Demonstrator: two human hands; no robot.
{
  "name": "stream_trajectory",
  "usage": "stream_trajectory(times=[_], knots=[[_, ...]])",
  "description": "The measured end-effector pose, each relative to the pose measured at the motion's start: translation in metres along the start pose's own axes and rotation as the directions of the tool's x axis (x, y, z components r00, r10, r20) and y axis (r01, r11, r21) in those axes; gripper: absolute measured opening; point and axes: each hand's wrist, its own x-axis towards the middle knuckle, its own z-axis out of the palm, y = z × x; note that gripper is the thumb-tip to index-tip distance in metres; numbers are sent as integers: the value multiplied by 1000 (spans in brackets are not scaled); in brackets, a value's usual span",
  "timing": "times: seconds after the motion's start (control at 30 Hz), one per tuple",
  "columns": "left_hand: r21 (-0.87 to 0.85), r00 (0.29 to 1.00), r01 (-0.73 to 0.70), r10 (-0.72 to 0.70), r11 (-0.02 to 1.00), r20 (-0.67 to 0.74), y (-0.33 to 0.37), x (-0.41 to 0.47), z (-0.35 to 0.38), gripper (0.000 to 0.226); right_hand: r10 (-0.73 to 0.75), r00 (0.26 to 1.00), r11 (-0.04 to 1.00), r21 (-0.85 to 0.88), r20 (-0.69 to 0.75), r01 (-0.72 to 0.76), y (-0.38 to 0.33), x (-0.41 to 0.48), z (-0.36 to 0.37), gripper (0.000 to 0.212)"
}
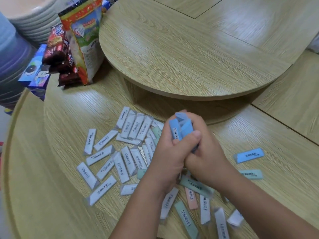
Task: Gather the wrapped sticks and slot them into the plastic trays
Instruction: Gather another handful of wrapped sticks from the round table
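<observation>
**Inspector:** State of the hands?

**Assessor:** Both are engaged. The left hand [170, 152] and right hand [206, 161] are clasped together round one bundle of light-blue paper-wrapped sticks [181, 129]. The fingers are curled tight and a thumb presses across the front. Each grip is fully closed on that bundle. It stands upright, with its lower ends hidden by the hands. In my judgement it is held this way to square the ends and stop the sticks fanning out.

**Inspector:** Loose stock?

**Assessor:** Scattered white wrapped sticks [127, 152] lie at all angles on the round wood-grain bench [51, 135], left of the hands and partly under the wrists. A single blue stick [249, 155] and a pale green stick [252, 174] lie apart on the right. A pink stick [190, 198] lies between the forearms.

**Inspector:** Trays?

**Assessor:** None in view. The sticks appear to be gathered by colour, and slotting has not begun.

**Inspector:** Surroundings?

**Assessor:** A raised round wooden turntable [189, 49] sits beyond the hands. Snack packets [81, 42] stand at its left edge, well apart from the sticks.
</observation>
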Motion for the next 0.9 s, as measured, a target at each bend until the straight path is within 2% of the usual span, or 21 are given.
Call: stream_trajectory(times=[0.1,0.17,0.23,0.37,0.43,0.53,0.57,0.63,0.7,0.83,0.9], knots=[[-36,999,31,-32,999,-24,0,-1,2,33,26,998,999,-40,62,-24,6,-1,6,62],[-63,998,48,-51,997,-40,-2,-2,4,29,3,998,996,-89,69,3,6,0,5,62],[-104,997,74,-77,992,-26,-4,-2,4,30,-20,996,987,-159,92,35,5,-1,1,63],[-171,990,111,-125,979,-73,-5,-2,7,49,-83,987,949,-293,136,120,5,-11,0,74],[-182,987,77,-101,980,-123,-6,-2,11,46,-125,989,909,-390,79,147,5,-13,1,71],[-228,980,31,-74,973,-186,-7,0,18,19,-157,984,859,-503,-82,96,2,-10,6,60],[-218,968,32,-85,975,-238,-6,2,19,13,-159,978,874,-480,-135,76,0,-8,8,58],[-161,931,37,-93,986,-354,-8,7,22,10,-141,965,944,-325,-220,64,-3,-7,11,57],[-136,912,43,-94,990,-400,-7,11,21,10,-156,946,978,-176,-283,108,-1,-12,2,55],[-70,917,79,-100,994,-385,-6,8,16,9,-378,871,901,-339,-313,269,22,-46,-32,52],[-30,927,88,-93,996,-362,-8,5,18,7,-412,860,886,-351,-300,302,25,-59,-30,48]])
